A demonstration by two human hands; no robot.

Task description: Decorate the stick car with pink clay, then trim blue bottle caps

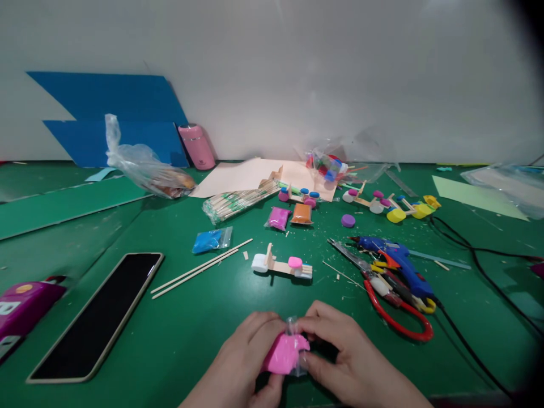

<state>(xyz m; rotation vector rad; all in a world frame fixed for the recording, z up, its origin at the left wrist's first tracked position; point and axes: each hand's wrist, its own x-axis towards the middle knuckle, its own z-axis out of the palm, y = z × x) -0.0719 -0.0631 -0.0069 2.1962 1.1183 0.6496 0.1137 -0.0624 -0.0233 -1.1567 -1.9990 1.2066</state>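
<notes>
**Partway along, by the look of it**

On the green table (204, 323), the work seems to be standing at a middle stage. Near the front edge, the left hand (250, 345) is pinching a lump of pink clay (283, 356), thumb below and fingers above; the right hand (340, 345) is pinching the clear film (291, 324) at the lump's right side. Beyond both hands, the front model (278, 266) is showing joined wood, white rounds and one pink oval; that much looks done. The pink clay is sitting between the hands, part bare and part in film, so its unwrapping looks unfinished.

Counting downward in size, two blue boards (119, 93) are leaning on the wall (255, 73). One wrapped stick bundle (238, 199) is lying farther back, its sticks too crowded to count. One pair of scissors (351, 256) is resting against one glue gun (412, 272) on the right; one pink bottle (198, 148) is tilting at the back, and one phone (96, 317) is lying on the left. Four models are standing in view, counting the front one. Three clay packs, magenta (278, 218), orange (302, 213) and blue (207, 241), are lying apart from the hands. Two loose sticks (191, 271) and one purple disc (348, 220) are finishing the count.
</notes>
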